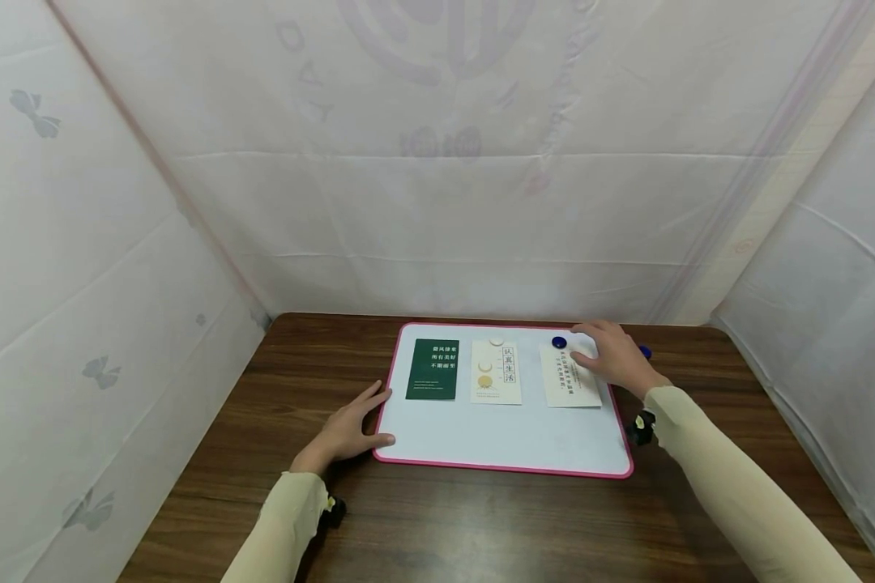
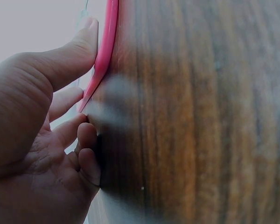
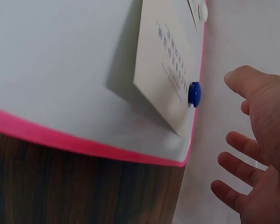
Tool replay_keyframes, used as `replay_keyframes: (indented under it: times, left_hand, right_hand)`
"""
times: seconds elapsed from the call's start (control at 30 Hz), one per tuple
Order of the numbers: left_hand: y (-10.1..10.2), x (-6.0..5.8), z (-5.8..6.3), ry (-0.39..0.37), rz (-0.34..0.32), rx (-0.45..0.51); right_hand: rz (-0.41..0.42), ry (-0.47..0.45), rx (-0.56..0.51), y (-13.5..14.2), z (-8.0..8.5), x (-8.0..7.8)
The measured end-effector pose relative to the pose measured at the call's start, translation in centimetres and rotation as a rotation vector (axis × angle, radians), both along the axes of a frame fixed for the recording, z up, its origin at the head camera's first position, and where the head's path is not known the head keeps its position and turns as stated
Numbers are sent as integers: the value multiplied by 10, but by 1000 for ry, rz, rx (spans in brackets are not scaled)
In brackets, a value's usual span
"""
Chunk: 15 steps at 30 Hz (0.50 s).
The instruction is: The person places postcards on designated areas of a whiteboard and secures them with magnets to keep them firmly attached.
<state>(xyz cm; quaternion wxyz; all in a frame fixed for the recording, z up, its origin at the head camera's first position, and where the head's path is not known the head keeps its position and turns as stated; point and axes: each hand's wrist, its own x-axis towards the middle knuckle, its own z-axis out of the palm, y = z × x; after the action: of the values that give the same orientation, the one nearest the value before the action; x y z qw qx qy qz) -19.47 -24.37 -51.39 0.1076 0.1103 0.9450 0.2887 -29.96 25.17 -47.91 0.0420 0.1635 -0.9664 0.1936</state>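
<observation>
A whiteboard (image 1: 503,441) with a pink frame lies on the table. My left hand (image 1: 346,427) touches its left edge, thumb near the front corner and fingers spread along the side. In the left wrist view the thumb rests against the pink frame (image 2: 109,37). My right hand (image 1: 611,356) hovers over the upper right of the board, fingers spread, holding nothing. Beside it a dark blue round magnet (image 1: 559,342) sits at the top of a white printed card (image 1: 565,380). The right wrist view shows this card (image 3: 161,70) with its lower end lifted off the board.
On the board lie a green card (image 1: 433,369) and a cream card (image 1: 492,385) with a white magnet (image 1: 496,342) at its top. Behind my right hand shows a small blue object (image 1: 645,352). White cloth (image 1: 437,210) walls surround the brown wooden table (image 1: 437,518).
</observation>
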Motion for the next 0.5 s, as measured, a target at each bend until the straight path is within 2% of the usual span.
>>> replay_keyframes:
  times: [0.5]
  left_hand:
    - [1, 1, 2, 3, -3, 3]
  right_hand:
    - [-32, 34, -2, 28, -7, 0]
